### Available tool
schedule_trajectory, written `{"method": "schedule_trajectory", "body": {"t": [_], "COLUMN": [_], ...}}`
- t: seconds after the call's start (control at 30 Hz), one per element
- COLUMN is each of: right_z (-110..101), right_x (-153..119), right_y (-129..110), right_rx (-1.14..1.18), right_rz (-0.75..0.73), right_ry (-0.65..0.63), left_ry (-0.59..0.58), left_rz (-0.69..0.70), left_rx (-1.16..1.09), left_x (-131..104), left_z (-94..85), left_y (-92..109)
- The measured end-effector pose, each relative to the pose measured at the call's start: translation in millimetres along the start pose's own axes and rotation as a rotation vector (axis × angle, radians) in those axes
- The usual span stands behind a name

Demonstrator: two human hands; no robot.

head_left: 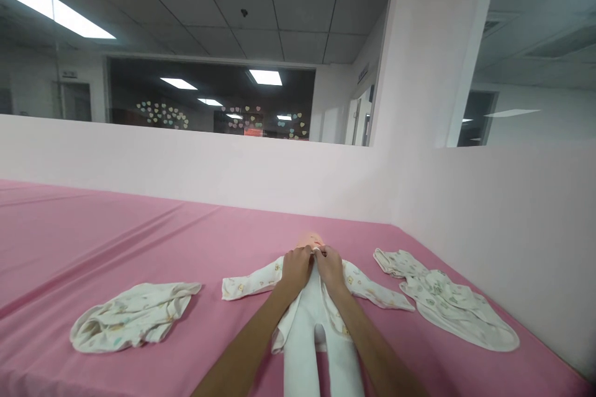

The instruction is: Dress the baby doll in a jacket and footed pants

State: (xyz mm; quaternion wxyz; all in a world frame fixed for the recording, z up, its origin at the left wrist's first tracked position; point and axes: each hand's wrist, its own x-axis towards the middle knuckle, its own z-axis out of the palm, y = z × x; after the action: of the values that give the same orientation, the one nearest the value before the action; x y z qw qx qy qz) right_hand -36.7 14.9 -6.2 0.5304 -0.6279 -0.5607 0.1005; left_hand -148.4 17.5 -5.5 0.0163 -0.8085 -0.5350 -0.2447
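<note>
A baby doll (310, 239) lies on its back, its head beyond my hands and its legs toward me. White leggings or a white body suit (300, 360) covers its legs and middle. Around it is a white baby jacket (256, 279) with a small coloured print, its sleeves stretched out to both sides and its front parted. My left hand (298, 266) pinches the jacket's edge at the neck. Close beside it, my right hand (329, 265) is closed on the collar on the other side. The fingertips nearly meet below the doll's head and hide the fastening there.
A crumpled printed baby garment (135, 316) lies to the left. Another white printed garment (451, 304) is spread at the right, near the wall. Pink cloth (153, 241) with folds covers the surface. White walls (209, 167) with windows above them bound the back and right.
</note>
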Motion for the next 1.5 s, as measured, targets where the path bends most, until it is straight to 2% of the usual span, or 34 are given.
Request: {"method": "schedule_trajectory", "body": {"t": [0.4,0.73,0.9,1.07,1.13,1.3,1.5], "right_z": [-3,-9,-11,-12,-13,-13,-15], "right_x": [-11,-16,-22,-23,-23,-22,-21], "right_y": [-5,-6,-12,-10,-8,-2,1], "right_rx": [0.003,0.063,-0.008,-0.005,0.012,0.031,0.174], "right_rz": [-0.072,-0.159,-0.164,-0.182,-0.175,-0.138,-0.153], "right_ry": [0.085,-0.022,-0.057,-0.04,-0.044,-0.043,-0.032], "left_ry": [-0.003,-0.026,0.016,-0.004,-0.012,0.041,0.043], "left_rz": [0.018,-0.003,-0.081,-0.088,-0.096,-0.102,-0.064], "left_rx": [-0.021,-0.073,-0.242,-0.668,-0.774,-0.817,-0.751], "left_x": [-2,3,5,7,9,14,17], "left_z": [-6.4,2.0,7.8,0.7,-0.4,6.8,13.3], "left_y": [7,6,-1,-10,-11,-13,-14]}}
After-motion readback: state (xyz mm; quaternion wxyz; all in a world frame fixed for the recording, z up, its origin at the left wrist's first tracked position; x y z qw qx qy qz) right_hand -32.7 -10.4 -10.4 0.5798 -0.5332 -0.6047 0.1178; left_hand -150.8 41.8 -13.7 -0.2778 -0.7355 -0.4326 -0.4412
